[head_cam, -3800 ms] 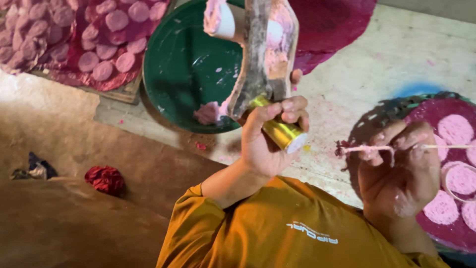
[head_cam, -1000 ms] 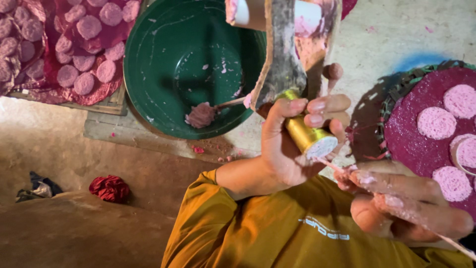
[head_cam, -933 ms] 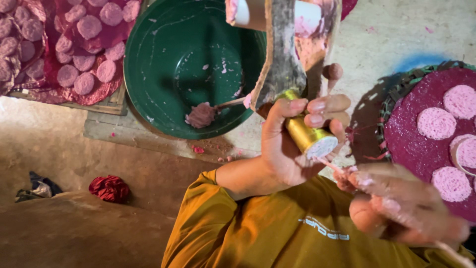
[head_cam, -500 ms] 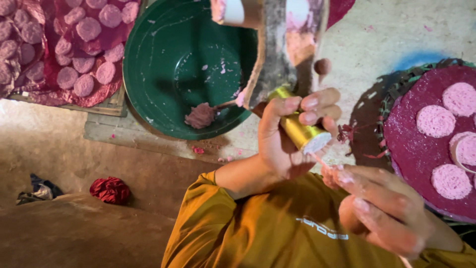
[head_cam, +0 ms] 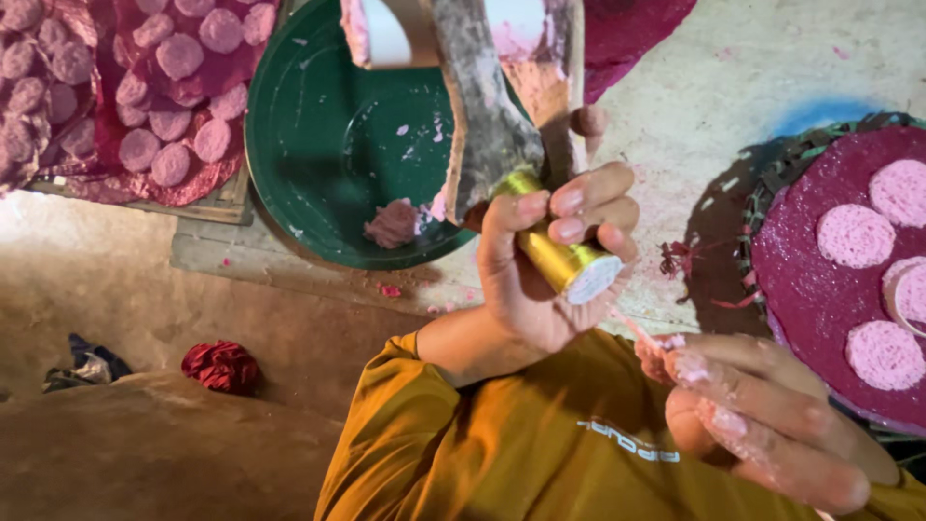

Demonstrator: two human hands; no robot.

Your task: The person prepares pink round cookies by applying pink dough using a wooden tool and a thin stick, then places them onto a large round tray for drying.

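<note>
Left hand (head_cam: 540, 280) wrapped round gold thread spool (head_cam: 564, 265), fingers closed over it, thumb up the near side, white end of spool poking out toward lower right. Spool held approx. mid-frame, above yellow-orange shirt (head_cam: 540, 444), just below worn wooden tool (head_cam: 492, 125) smeared w/ pink paste; top of spool right against tool's lower end, can't tell if actually joined. Right hand (head_cam: 762, 425) lower right, just beside the left, fingers loosely curled and close together, coated in pink paste; pinching a thin pink strand (head_cam: 637, 333) that runs up toward spool, grip point itself blurred. Green bowl (head_cam: 338, 145) behind tool, upper centre, w/ pink paste lump (head_cam: 393, 224) near its lower rim, scattered pink flecks inside. Round maroon tray (head_cam: 820, 280) at right edge, carrying pale pink discs (head_cam: 854, 234), well spaced. Upper left: maroon cloth (head_cam: 125, 183) covered w/ many more pink discs, packed close. Red crumpled rag (head_cam: 222, 367) on brown floor lower left, dark cloth scrap (head_cam: 87, 362) near it, further left. Pale concrete floor (head_cam: 733, 77) upper right w/ a blue smudge.
</note>
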